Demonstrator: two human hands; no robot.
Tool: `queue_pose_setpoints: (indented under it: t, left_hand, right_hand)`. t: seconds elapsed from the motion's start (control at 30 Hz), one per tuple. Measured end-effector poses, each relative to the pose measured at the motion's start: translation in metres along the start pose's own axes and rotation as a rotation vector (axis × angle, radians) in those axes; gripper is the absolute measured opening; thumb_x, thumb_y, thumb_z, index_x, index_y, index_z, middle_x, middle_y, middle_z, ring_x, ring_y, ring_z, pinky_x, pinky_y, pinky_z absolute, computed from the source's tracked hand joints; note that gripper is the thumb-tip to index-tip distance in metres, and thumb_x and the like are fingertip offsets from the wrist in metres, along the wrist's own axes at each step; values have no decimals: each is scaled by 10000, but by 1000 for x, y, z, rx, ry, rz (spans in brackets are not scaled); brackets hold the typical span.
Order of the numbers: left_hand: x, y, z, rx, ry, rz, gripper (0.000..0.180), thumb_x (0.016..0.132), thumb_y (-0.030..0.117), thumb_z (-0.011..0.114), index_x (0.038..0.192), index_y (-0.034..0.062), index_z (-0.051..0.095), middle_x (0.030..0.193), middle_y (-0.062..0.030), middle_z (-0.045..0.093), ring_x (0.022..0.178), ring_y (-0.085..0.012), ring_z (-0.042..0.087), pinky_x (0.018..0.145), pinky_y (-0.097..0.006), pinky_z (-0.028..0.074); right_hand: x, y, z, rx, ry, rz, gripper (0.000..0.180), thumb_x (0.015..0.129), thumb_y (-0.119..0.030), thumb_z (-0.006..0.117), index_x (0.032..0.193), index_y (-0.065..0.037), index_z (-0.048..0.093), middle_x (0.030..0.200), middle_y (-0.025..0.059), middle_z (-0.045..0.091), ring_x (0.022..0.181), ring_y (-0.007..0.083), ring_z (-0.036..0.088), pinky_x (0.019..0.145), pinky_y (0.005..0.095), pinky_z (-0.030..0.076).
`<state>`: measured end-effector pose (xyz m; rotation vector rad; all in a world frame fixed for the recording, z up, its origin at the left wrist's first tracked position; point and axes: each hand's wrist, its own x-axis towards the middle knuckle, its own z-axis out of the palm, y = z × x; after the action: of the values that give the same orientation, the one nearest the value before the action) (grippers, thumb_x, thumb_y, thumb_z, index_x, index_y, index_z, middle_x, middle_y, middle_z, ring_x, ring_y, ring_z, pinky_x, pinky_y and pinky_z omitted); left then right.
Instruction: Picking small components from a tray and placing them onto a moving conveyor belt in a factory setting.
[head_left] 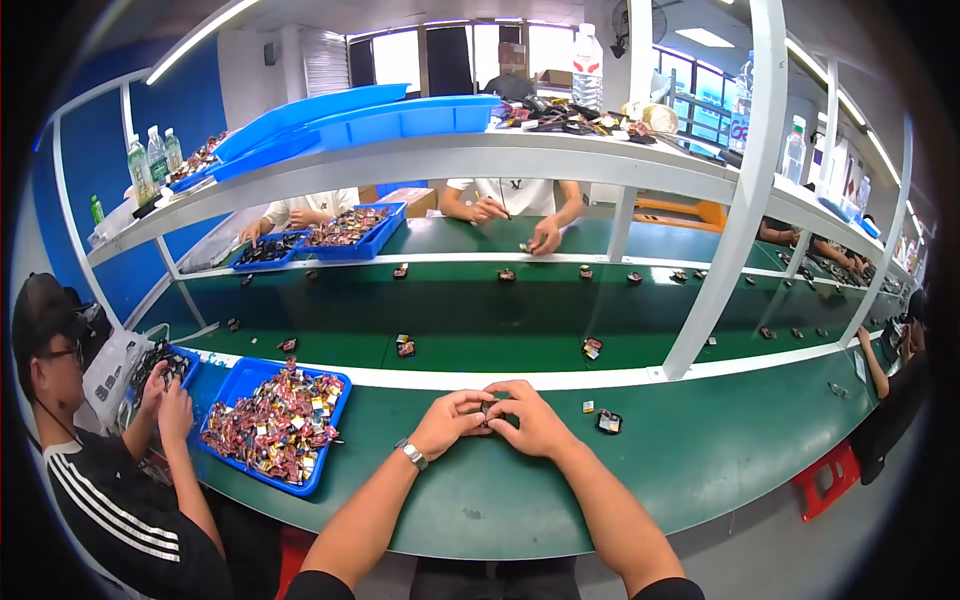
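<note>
Above the near green tabletop (470,500), my left hand (446,425) and my right hand (532,420) meet with fingers closed on one small dark part (487,408). The fingers cover most of it, so its exact kind does not show. A watch with a metal band (411,454) is on my left wrist. To the right of my right hand lie a small black part with a pale label (608,422) and a tiny white-and-yellow piece (588,407). Left of my left hand stands a blue tray (343,400) heaped with small pink, yellow and black components (268,430).
Beyond a white rail (430,379) runs a dark green belt (470,320) carrying spaced small parts (592,348). White posts (722,240) hold an overhead shelf (500,160) with blue trays and bottles. A co-worker (120,480) sits at left; others work across and at far right.
</note>
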<state>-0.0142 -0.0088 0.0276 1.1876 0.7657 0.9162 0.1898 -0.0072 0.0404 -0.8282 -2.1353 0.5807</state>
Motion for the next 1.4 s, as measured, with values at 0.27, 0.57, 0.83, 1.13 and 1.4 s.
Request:
queue_pose_setpoints:
  t: [0.27,0.57,0.83,1.13,1.4]
  left_hand:
    - [2,-4,-3,-56,-17,9,308,956,11,497,1263,4,514,1218,-105,581,1109,-188,598,946,-337,540]
    - [1,-9,-7,-146,-31,27,293,957,59,545,1243,1,513,1191,-105,583,1091,-209,607,945,-372,541]
    - [4,-12,-8,-150,-8,28,294,945,72,576,1226,7,523,1171,-116,600,1078,-221,620,932,-377,549]
    - [5,-17,-5,-205,15,71,275,939,69,587,1199,-2,531,1200,-123,610,1072,-213,628,916,-364,554]
    - [4,-20,-7,-160,26,71,257,937,48,582,1187,4,540,1249,-136,599,1089,-218,625,925,-372,550]
  right_hand:
    - [-5,-2,12,-50,128,45,111,809,-111,696,914,-73,690,1195,79,583,1154,280,510,977,382,435]
    - [-6,-1,22,-52,224,49,123,794,-106,698,914,-84,714,1149,52,612,1113,265,543,950,371,459]
    - [-6,7,25,-12,236,76,158,771,-98,719,927,-119,737,1171,55,626,1119,270,557,960,384,456]
    - [-4,2,29,-40,287,76,147,775,-111,715,921,-118,728,1213,63,611,1160,291,530,980,396,444]
    - [-7,-8,23,-96,298,-3,194,746,-56,713,933,-104,719,1208,75,612,1169,294,528,980,394,450]
